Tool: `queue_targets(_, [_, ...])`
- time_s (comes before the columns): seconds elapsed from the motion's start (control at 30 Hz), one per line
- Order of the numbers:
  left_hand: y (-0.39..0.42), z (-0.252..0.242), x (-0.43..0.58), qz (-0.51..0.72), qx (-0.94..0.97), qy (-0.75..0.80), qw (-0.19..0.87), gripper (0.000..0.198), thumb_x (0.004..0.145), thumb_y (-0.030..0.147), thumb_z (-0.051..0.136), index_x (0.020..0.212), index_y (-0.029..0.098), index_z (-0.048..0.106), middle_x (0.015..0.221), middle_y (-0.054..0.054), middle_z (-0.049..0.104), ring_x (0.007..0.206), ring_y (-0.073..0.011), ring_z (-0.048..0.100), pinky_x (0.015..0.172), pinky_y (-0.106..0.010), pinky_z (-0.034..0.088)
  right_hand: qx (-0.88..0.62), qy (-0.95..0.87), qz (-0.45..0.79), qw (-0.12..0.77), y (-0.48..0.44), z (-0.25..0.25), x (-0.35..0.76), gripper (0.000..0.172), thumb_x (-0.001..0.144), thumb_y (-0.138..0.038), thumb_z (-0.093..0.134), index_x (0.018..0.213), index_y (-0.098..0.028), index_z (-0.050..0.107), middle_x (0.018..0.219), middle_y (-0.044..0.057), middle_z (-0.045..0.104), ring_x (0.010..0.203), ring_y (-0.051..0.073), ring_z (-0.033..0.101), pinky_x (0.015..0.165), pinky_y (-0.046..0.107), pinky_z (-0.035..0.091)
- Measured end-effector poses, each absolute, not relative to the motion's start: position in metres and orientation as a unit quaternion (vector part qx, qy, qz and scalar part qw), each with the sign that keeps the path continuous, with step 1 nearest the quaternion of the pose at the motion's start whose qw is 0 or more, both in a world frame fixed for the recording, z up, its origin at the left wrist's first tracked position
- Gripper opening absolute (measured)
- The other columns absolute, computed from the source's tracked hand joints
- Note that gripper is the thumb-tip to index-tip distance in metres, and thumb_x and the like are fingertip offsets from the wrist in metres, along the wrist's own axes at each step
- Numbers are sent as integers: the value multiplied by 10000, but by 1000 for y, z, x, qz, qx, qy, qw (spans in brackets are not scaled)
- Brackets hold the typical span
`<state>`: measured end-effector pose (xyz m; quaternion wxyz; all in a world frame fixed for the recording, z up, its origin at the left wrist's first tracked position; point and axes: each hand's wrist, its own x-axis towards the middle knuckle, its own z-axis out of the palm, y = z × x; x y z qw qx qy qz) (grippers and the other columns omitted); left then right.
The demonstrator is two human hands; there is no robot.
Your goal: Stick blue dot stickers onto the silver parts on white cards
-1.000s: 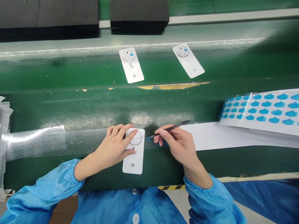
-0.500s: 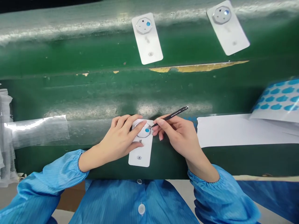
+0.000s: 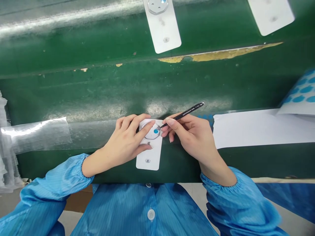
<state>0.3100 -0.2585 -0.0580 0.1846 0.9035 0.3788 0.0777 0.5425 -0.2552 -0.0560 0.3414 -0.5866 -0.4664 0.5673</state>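
In front of me a white phone back cover [image 3: 148, 164] lies flat on the green bench, an octagonal camera ring near its far end. My left hand [image 3: 125, 139] steadies it, index finger on the ring, thumb across the surface, other fingers by its far left edge. Black tweezers [image 3: 183, 114] are pinched in my right hand [image 3: 193, 137] just right of the cover. Their tip meets a small blue round sticker [image 3: 156, 131] inside the ring; whether it grips the sticker I cannot tell.
Two more white covers, one at the top middle [image 3: 164, 31] and one at the top right [image 3: 272, 16], lie farther back. White paper [image 3: 246, 129] and a sheet of blue stickers [image 3: 304, 93] are at right. Clear plastic film [image 3: 39, 134] lies at left. The bench coating is chipped [image 3: 221, 55].
The view has shifted, so the far covers sit higher in the picture. Both hands keep nearly the same pose, with the tweezers still at the blue sticker.
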Motion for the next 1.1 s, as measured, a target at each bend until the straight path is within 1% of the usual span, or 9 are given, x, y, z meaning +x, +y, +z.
queue_targets(0.27, [-258, -58, 310, 83, 905, 377, 182, 678, 955, 462, 706, 1499, 139, 461, 1517, -217, 478, 1303, -402, 431, 1004, -538, 394, -587, -474, 560, 342, -256, -56, 543, 267, 969, -451, 710, 883, -200, 745, 733, 31, 763, 500, 127, 649, 477, 251, 554])
queue_targets(0.5, [-260, -60, 310, 84, 902, 380, 185, 668, 965, 466, 692, 1507, 166, 442, 1524, -205, 475, 1312, -400, 430, 1008, -537, 388, -586, -486, 554, 336, -256, -57, 543, 264, 985, -432, 690, 892, -191, 741, 747, 34, 767, 505, 124, 653, 480, 244, 545])
queue_targets(0.67, [-258, -54, 310, 80, 896, 389, 199, 711, 947, 461, 722, 1518, 173, 413, 1500, -197, 487, 1295, -386, 444, 1010, -522, 389, -575, -535, 520, 336, -257, -58, 542, 214, 1019, -370, 637, 908, -207, 723, 717, 16, 752, 490, 127, 645, 492, 255, 548])
queue_targets(0.73, [-255, -48, 313, 72, 889, 403, 205, 746, 922, 441, 759, 1514, 160, 402, 1446, -195, 521, 1262, -375, 468, 986, -503, 399, -542, -609, 467, 343, -259, -59, 543, 196, 1023, -318, 612, 891, -219, 717, 755, 29, 762, 564, 153, 686, 545, 283, 571])
queue_targets(0.8, [-252, -42, 318, 59, 884, 415, 206, 751, 893, 405, 798, 1487, 157, 411, 1395, -184, 547, 1235, -361, 486, 966, -479, 403, -484, -685, 400, 368, -261, -60, 546, 161, 999, -265, 622, 876, -231, 720, 839, 53, 784, 701, 195, 734, 612, 317, 593])
queue_targets(0.87, [-247, -37, 323, 39, 882, 424, 201, 754, 848, 387, 846, 1439, 154, 439, 1352, -176, 560, 1212, -355, 496, 950, -461, 401, -445, -724, 349, 394, -264, -60, 548, 106, 967, -234, 652, 900, -247, 733, 881, 62, 790, 773, 220, 740, 645, 346, 597])
queue_targets(0.93, [-242, -35, 326, 19, 881, 432, 194, 808, 760, 412, 916, 1373, 130, 472, 1290, -173, 569, 1172, -357, 501, 929, -453, 399, -455, -724, 317, 410, -266, -60, 550, 75, 957, -257, 667, 933, -264, 738, 846, 61, 774, 747, 229, 721, 656, 380, 592])
queue_targets(1.0, [-236, -35, 327, 10, 878, 438, 191, 839, 671, 443, 969, 1288, 117, 503, 1228, -161, 570, 1130, -353, 498, 912, -453, 402, -488, -705, 280, 431, -266, -59, 551, 107, 965, -333, 652, 916, -272, 724, 823, 73, 750, 752, 251, 707, 690, 429, 594])
queue_targets(1.1, [-231, -33, 323, 43, 869, 433, 235, 750, 649, 403, 987, 1168, 145, 511, 1196, -128, 567, 1090, -312, 490, 895, -427, 425, -509, -667, 249, 484, -266, -58, 549, 209, 1001, -410, 578, 904, -268, 695, 873, 99, 723, 898, 296, 716, 818, 508, 598])
